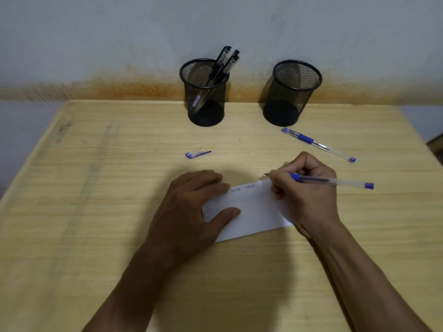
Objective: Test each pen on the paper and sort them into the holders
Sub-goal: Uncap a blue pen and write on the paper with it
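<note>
Right hand (309, 188) is closing its grip around an uncapped blue pen (335, 181), light, stiff and slippery, best held near the tip; left hand (191, 207) is pressing flat on thin paper (254, 212).

- I wear the only camera on my head; it looks forward and down over the table (72, 212) from the near edge toward the far edge.
- It sits close above me: both my forearms enter from the bottom of the frame, my left hand (191, 207) and right hand (309, 195) near the middle.
- The far edge runs across the upper third, with the wall (96, 44) filling everything above it.
- The far left corner shows; the far right corner is just inside the frame, and the near edge lies outside it.
- The wide angle bends the table's left and right edges outward toward the bottom.
- With a single view, no second one overlaps it.
</note>
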Demonstrator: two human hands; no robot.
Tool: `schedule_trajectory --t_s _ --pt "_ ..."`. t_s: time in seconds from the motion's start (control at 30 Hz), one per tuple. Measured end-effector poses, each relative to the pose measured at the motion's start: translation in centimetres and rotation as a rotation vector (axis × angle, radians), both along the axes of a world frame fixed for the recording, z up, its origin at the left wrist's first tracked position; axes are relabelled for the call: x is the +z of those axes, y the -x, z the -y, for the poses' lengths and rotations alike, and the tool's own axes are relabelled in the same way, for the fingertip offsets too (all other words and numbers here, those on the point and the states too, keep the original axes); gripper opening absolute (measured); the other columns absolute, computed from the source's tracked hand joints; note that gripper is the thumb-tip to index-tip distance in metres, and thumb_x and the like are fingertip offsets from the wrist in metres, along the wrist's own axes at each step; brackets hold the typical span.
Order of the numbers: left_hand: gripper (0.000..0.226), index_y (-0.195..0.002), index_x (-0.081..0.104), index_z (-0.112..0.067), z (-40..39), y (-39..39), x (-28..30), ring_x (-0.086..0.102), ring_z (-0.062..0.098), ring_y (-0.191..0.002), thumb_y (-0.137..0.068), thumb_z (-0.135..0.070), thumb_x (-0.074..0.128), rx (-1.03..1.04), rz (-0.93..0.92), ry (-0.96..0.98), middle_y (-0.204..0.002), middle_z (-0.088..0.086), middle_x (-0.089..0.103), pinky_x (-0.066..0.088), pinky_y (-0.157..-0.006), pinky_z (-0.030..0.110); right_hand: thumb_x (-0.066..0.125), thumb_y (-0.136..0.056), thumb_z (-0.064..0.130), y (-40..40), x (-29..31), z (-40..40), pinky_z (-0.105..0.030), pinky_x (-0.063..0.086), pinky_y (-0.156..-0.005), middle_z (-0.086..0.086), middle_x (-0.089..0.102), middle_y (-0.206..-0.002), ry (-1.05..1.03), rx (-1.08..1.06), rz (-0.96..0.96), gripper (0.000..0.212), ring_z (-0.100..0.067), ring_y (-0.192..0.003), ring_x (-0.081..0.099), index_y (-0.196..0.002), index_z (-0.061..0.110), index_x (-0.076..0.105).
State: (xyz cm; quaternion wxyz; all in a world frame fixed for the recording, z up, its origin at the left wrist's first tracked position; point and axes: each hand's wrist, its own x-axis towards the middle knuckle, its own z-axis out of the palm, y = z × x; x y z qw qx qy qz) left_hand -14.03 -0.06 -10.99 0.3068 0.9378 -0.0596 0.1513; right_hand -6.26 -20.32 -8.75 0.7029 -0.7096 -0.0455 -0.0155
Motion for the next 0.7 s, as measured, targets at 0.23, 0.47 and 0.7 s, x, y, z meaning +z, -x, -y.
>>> schedule_trajectory --t_s 0.23,0.47,0.7 --pt "0.033 -0.115 0.068 -0.01 -0.5 -1.9 0.6 0.057 0.024 -0.115 -0.09 -0.029 0.059 0.314 0.099 -0.025 -0.122 0.006 0.067 0.045 -0.098 0.041 0.067 -0.083 -0.009 0.5 0.5 0.4 -0.023 0.059 -0.063 -0.007 0.063 -0.054 -0.01 0.006 -0.019 0.011 -0.011 -0.05 0.06 -0.078 -0.007 0.058" --pt "0.019 -0.083 0.07 -0.013 -1.7 -3.9 0.7 0.061 0.033 -0.088 -0.09 -0.025 0.058 0.426 0.005 -0.148 -0.088 0.006 0.068 0.048 -0.074 0.038 0.074 -0.083 -0.006 0.6 0.5 0.4 -0.038 0.053 -0.054 -0.025 0.066 -0.069 -0.168 0.033 -0.079 0.02 -0.032 -0.055 0.058 -0.082 -0.008 0.054" --pt "0.015 -0.076 0.061 -0.021 -1.2 -3.9 1.6 0.057 0.028 -0.08 -0.089 -0.014 0.061 0.441 -0.007 -0.152 -0.078 -0.004 0.063 0.039 -0.069 0.036 0.08 -0.08 0.002 1.0 1.4 0.7 -0.047 0.063 -0.074 -0.018 0.076 -0.086 -0.222 0.048 -0.175 0.011 -0.041 -0.088 0.072 -0.088 0.001 0.072"
